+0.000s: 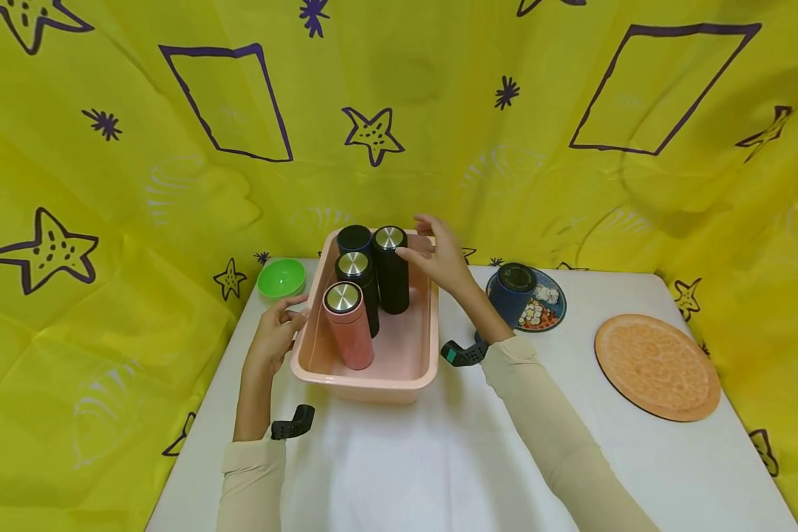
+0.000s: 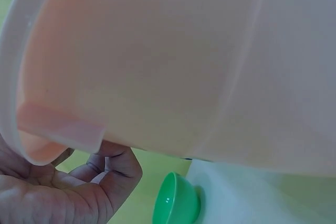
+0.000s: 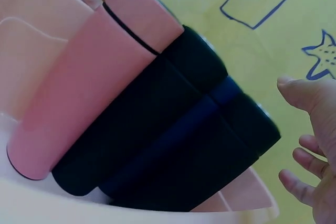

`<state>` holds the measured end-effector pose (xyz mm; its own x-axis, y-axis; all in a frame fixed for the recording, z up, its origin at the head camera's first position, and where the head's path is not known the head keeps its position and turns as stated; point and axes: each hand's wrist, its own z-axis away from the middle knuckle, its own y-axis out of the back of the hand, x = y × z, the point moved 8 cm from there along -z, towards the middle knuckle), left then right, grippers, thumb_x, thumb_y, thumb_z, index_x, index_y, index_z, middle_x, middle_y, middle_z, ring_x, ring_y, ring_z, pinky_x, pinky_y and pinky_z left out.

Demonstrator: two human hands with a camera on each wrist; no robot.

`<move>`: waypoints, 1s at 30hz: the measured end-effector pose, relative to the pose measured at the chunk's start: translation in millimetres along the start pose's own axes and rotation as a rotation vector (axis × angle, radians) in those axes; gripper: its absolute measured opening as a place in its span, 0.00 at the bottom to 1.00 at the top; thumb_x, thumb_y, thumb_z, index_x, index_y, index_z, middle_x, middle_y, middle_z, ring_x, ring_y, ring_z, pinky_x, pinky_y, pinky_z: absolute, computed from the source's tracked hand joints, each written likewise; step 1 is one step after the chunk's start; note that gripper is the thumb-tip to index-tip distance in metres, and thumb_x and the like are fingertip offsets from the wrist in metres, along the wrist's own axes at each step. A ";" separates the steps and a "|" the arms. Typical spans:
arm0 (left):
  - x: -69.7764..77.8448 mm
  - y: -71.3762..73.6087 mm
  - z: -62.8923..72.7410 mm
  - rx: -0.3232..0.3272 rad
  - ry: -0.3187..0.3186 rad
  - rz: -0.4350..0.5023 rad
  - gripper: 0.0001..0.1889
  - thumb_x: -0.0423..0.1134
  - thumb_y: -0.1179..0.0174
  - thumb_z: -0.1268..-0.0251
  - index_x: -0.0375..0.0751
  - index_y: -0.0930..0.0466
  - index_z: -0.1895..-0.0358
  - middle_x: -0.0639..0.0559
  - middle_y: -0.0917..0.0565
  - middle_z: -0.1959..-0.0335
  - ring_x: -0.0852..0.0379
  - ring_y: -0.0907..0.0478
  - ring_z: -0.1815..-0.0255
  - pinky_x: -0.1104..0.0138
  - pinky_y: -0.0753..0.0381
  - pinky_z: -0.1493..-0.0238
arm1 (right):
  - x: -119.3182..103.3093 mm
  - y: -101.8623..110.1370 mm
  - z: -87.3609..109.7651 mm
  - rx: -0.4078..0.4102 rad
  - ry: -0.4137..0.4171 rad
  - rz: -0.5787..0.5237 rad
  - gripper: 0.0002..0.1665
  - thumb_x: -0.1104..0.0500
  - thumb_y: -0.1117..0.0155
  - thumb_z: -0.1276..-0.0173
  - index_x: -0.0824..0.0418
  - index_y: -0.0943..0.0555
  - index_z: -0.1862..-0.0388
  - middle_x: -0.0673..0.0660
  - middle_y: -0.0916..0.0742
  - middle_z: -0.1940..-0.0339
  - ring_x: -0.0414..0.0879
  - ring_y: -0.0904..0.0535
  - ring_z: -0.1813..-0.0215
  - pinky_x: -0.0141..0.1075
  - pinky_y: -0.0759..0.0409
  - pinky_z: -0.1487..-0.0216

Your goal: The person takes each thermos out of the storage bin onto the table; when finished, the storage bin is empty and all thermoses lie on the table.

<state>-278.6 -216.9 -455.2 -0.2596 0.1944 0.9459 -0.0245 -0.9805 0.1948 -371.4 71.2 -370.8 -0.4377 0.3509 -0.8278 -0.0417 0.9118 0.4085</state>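
While home to four bottles (image 1: 354, 340), one pink tub (image 1: 408, 355) within left grip (image 1: 275, 331), right grip (image 1: 444, 260) wide near one black bottle (image 1: 394, 282).

Shiny green round bowl (image 1: 281, 279), left of centre | round blue plate (image 1: 560, 304) patterned red and white, right of centre | flat orange-brown disc (image 1: 658, 367), lower right | white tabletop (image 1: 386, 473), lower half | yellow sheeting (image 1: 439, 74) with purple starfish drawings, upper half

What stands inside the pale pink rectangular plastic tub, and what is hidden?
Four cylindrical bottles: a pink bottle, one black bottle, another black bottle and a dark blue bottle at back left. The tub beneath them and much of the dark blue bottle's body are covered.
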 end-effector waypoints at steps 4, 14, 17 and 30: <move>0.5 0.9 -0.4 -0.001 -0.003 0.007 0.24 0.33 0.51 0.25 0.41 0.37 0.28 0.51 0.25 0.62 0.61 0.23 0.60 0.69 0.16 0.60 | 7.8 -9.8 -5.0 -0.026 -0.053 -0.037 0.42 0.58 0.27 0.40 0.64 0.35 0.30 0.67 0.27 0.37 0.58 0.29 0.35 0.52 0.21 0.40; -1.7 1.3 -0.7 -0.002 0.008 0.015 0.24 0.34 0.51 0.25 0.41 0.37 0.28 0.51 0.24 0.61 0.61 0.23 0.60 0.68 0.16 0.59 | 21.5 -25.8 -9.5 -0.042 -0.110 -0.045 0.44 0.56 0.27 0.40 0.64 0.36 0.29 0.65 0.28 0.35 0.56 0.31 0.33 0.50 0.22 0.39; -1.9 0.9 -0.9 -0.003 0.004 0.015 0.24 0.34 0.51 0.25 0.40 0.37 0.28 0.51 0.24 0.61 0.61 0.23 0.60 0.69 0.16 0.59 | 23.9 -27.4 -8.8 -0.045 -0.115 -0.046 0.44 0.56 0.27 0.40 0.64 0.36 0.29 0.65 0.28 0.35 0.56 0.31 0.32 0.50 0.23 0.38; -0.8 2.0 -0.2 -0.003 -0.009 0.022 0.24 0.33 0.51 0.25 0.40 0.36 0.28 0.51 0.24 0.63 0.61 0.22 0.61 0.69 0.16 0.61 | 31.9 -41.0 -9.6 -0.068 -0.112 -0.191 0.46 0.60 0.27 0.40 0.65 0.40 0.27 0.69 0.31 0.33 0.61 0.27 0.35 0.53 0.26 0.36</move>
<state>-278.6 -219.1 -455.7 -0.2513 0.1733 0.9523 -0.0217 -0.9846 0.1735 -392.2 42.9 -410.3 -0.3136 0.1984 -0.9286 -0.1762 0.9488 0.2622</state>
